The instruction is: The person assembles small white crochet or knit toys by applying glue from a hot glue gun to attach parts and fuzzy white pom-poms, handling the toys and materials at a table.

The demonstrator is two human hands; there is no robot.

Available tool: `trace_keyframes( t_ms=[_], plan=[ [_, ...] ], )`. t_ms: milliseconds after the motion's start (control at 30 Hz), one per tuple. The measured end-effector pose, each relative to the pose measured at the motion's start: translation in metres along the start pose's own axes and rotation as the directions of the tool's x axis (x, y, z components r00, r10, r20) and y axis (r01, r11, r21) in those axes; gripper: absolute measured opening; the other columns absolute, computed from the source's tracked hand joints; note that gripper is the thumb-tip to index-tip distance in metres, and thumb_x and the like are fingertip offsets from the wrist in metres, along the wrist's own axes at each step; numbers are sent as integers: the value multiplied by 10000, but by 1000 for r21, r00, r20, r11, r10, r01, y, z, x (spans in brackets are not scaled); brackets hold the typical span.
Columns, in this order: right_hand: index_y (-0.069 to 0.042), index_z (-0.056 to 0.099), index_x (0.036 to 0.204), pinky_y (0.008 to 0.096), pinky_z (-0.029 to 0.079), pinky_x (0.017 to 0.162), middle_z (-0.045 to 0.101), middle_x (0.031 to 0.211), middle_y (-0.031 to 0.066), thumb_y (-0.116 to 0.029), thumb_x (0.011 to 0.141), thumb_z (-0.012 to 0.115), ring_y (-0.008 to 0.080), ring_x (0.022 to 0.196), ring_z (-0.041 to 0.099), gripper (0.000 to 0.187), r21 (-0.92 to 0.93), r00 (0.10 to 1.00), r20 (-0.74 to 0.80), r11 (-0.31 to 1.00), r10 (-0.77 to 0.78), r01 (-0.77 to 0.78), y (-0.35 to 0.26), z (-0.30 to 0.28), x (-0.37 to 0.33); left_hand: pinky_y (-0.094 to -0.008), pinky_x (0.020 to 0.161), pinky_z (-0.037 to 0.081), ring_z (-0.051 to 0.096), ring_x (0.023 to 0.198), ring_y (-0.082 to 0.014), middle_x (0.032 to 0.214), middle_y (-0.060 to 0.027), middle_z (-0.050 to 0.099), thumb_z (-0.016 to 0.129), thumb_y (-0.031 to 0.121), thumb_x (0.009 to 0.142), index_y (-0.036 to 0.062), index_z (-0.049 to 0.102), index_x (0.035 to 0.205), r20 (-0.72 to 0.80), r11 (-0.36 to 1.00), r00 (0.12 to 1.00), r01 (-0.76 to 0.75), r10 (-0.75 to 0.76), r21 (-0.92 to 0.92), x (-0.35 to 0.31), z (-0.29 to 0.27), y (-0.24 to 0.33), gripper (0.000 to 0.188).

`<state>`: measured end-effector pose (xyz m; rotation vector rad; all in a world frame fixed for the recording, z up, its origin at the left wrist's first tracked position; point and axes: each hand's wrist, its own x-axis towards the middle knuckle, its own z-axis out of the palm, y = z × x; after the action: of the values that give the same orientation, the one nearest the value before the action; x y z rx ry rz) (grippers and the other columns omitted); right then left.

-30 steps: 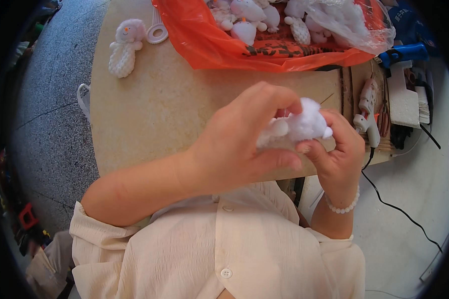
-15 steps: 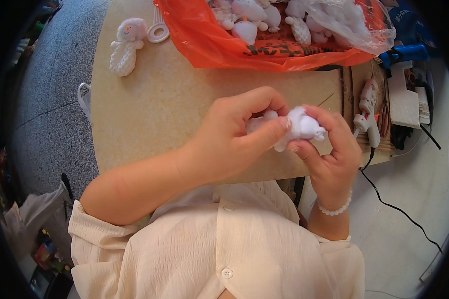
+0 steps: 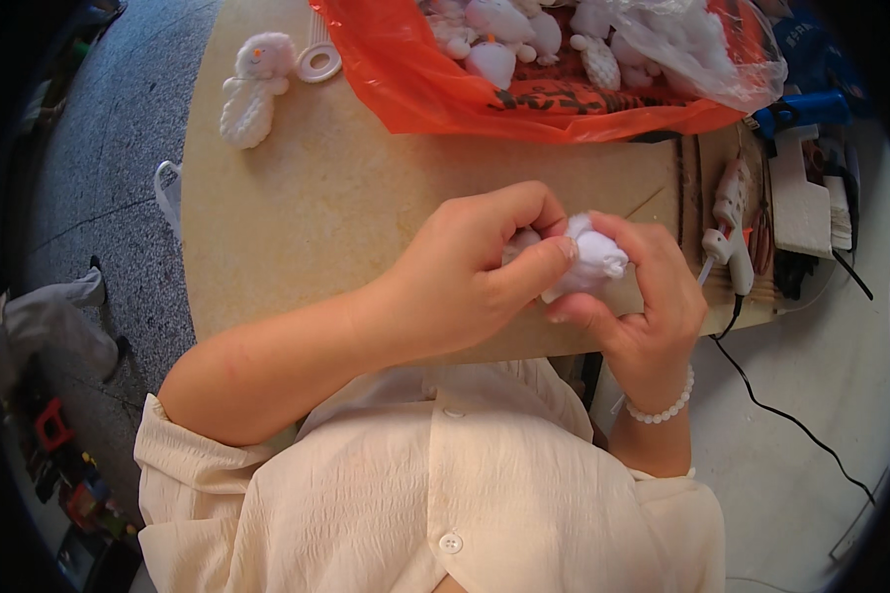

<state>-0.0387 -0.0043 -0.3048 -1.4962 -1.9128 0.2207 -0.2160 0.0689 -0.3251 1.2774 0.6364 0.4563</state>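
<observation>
Between my two hands, over the near side of the table, is a small white plush doll [image 3: 595, 259], fuzzy in one part and smooth and rounded with a gathered tip in another. My left hand [image 3: 499, 262] is closed on its left part, thumb and bent fingers pinching it. My right hand [image 3: 653, 282] curves round its right end, fingers above and thumb below. Much of the doll is hidden by my fingers. A finished-looking knitted snowman doll [image 3: 252, 94] with an orange nose lies at the far left of the table, beside a white ring-shaped plastic piece [image 3: 318, 63].
An orange plastic bag [image 3: 415, 104] of white plush dolls lies at the back. A white glue gun [image 3: 730, 212] with a black cord [image 3: 781, 420] is on the right, near a blue-handled tool [image 3: 806, 109]. What looks like grey trouser legs [image 3: 54, 321] shows on the left.
My right hand has shifted slightly left and its thumb lies further from the doll. The doll has turned a little in my fingers. The grey cloth shape at the left has moved farther away.
</observation>
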Motion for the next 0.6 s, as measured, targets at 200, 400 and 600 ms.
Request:
trace_keyframes(
  t_ms=[200, 400, 600],
  plan=[
    [15, 628, 1051, 292, 467, 729, 626, 909, 87, -184, 753, 769, 198, 821, 598, 385, 170, 972, 74, 958, 223, -233, -4, 0, -2, -186, 685, 371, 430, 798, -26, 878, 39, 498, 483, 150, 978, 37, 506, 971, -35, 994, 999, -20, 17, -107, 0, -3, -4, 116],
    [-6, 623, 1039, 298, 495, 675, 631, 890, 103, -127, 750, 752, 213, 754, 614, 339, 179, 973, 34, 956, 229, -232, -1, 0, -4, -188, 647, 392, 451, 780, -22, 896, 30, 502, 523, 134, 969, 35, 495, 998, -24, 965, 990, -133, 142, 224, 0, 1, 4, 107],
    [1, 620, 1037, 299, 509, 707, 639, 909, 117, -116, 760, 722, 215, 785, 638, 318, 194, 959, -2, 941, 284, -278, 2, -6, -4, -209, 613, 432, 489, 725, -34, 853, 4, 533, 524, 130, 977, 27, 484, 1030, -35, 991, 997, -72, 69, -116, 12, 10, 0, 122]
  ],
)
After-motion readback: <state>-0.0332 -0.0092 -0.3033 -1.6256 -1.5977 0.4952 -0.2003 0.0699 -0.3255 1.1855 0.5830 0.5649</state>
